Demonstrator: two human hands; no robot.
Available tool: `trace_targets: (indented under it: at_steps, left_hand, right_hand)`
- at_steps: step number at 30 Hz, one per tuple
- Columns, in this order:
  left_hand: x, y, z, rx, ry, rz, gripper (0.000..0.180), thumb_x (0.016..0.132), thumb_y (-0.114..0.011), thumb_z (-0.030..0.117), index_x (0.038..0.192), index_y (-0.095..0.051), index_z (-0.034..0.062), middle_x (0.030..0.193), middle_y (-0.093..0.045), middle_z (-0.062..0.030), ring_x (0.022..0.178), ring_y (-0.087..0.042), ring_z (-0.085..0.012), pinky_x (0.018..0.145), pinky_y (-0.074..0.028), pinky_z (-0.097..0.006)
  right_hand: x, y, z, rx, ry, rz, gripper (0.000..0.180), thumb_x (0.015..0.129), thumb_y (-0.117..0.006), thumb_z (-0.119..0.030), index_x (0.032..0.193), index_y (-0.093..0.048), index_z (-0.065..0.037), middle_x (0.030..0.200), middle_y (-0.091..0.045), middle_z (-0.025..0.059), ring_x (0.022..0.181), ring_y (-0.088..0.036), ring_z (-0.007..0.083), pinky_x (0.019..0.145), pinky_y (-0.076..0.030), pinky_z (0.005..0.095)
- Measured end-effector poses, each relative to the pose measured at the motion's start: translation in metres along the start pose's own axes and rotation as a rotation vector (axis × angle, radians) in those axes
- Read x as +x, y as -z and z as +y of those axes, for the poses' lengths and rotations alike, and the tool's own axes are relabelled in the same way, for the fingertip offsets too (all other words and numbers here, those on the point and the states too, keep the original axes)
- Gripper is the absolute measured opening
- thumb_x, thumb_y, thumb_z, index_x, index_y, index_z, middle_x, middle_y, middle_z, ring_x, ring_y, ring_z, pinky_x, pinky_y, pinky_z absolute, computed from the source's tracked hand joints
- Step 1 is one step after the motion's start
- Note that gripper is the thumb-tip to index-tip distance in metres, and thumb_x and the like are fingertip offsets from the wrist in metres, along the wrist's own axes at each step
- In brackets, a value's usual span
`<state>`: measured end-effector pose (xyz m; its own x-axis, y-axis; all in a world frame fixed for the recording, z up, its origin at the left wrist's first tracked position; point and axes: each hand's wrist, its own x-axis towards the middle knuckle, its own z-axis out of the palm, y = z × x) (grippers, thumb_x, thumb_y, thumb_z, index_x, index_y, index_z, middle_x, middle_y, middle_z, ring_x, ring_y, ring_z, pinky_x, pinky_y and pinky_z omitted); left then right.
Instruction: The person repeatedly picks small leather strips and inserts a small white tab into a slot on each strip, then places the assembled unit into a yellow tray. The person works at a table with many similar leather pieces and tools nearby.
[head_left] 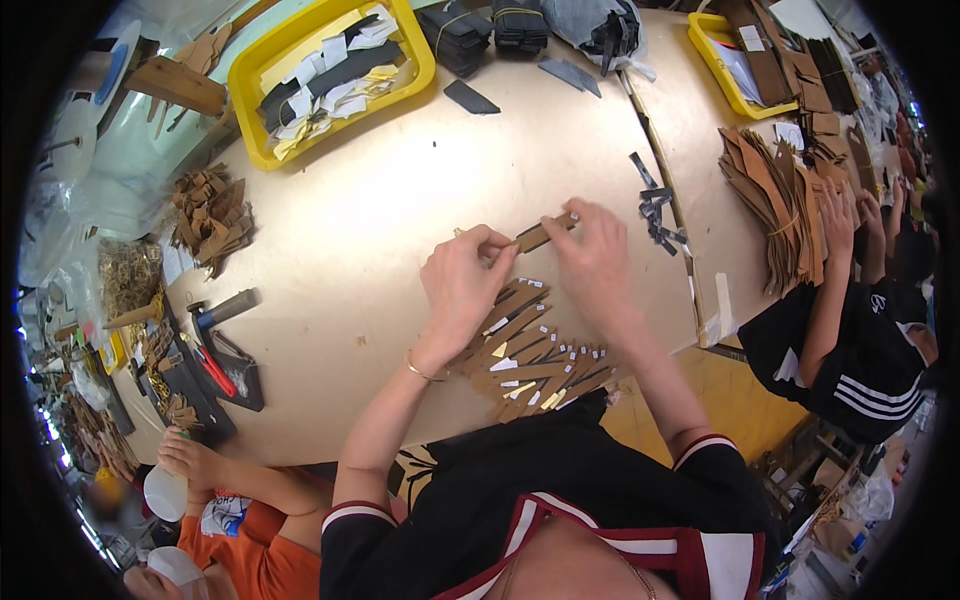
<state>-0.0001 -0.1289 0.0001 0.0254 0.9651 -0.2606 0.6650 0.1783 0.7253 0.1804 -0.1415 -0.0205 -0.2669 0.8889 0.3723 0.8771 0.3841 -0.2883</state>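
Note:
Between my two hands, above the table, is a short brown strip (535, 238) with a dark edge, perhaps leather. My left hand (465, 275) pinches its left end between thumb and fingertips. At the other end, my right hand (597, 260) grips it with bent fingers and the thumb along it. Just below my hands lies a spread pile of similar brown strips (530, 350), with dark bands and small white and yellowish tags among them. Small black strips (657, 208) lie loose to the right of my right hand.
A yellow tray (250, 135) of black and white pieces stands at the far left. Black bundles (455, 40) sit behind. Red-handled pliers (215, 370) and a hammer (228, 308) lie left, near brown scraps (212, 215). Co-workers sit on both sides; brown pieces (770, 200) are stacked right.

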Motion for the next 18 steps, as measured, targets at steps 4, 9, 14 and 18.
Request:
trace_targets:
  at_steps: [4, 9, 14, 18]
  left_hand:
    - [0.012, 0.014, -0.008, 0.078, -0.096, 0.029, 0.015, 0.083, -0.076, 0.024, 0.087, -0.077, 0.0095, 0.070, -0.071, -0.0018, 0.061, -0.062, -0.0136, 0.059, -0.048, -0.029]
    - [0.019, 0.021, -0.011, 0.094, -0.129, 0.002, 0.015, 0.083, -0.076, 0.023, 0.088, -0.077, 0.0090, 0.067, -0.068, -0.0033, 0.057, -0.059, -0.0139, 0.055, -0.046, -0.029]
    - [0.009, 0.020, -0.006, -0.052, -0.185, 0.027, 0.014, 0.087, -0.072, 0.017, 0.093, -0.076, 0.0044, 0.067, -0.068, -0.0058, 0.058, -0.061, -0.0120, 0.055, -0.047, -0.027]
    - [0.001, 0.016, -0.001, -0.153, -0.287, 0.044, 0.025, 0.090, -0.069, 0.014, 0.112, -0.069, 0.0011, 0.089, -0.072, -0.0155, 0.075, -0.070, -0.0224, 0.070, -0.055, -0.033]
  right_hand:
    - [-0.014, 0.004, -0.019, 0.094, -0.007, -0.107, 0.038, 0.083, -0.058, -0.004, 0.120, -0.063, 0.004, 0.121, -0.057, 0.0141, 0.114, -0.054, 0.0314, 0.096, -0.045, 0.0415]
    - [-0.007, -0.003, -0.037, 0.088, -0.004, -0.138, 0.043, 0.082, -0.058, -0.002, 0.125, -0.061, 0.002, 0.119, -0.060, 0.0146, 0.115, -0.055, 0.0314, 0.099, -0.045, 0.0398]
    - [0.001, -0.001, -0.047, 0.113, -0.097, -0.186, 0.040, 0.082, -0.064, -0.008, 0.120, -0.062, 0.003, 0.111, -0.064, 0.0142, 0.111, -0.057, 0.0294, 0.096, -0.047, 0.0381]
    - [0.014, -0.004, -0.050, 0.231, -0.306, -0.143, 0.027, 0.081, -0.070, -0.011, 0.106, -0.067, -0.002, 0.101, -0.064, 0.0128, 0.101, -0.060, 0.0294, 0.087, -0.050, 0.0400]
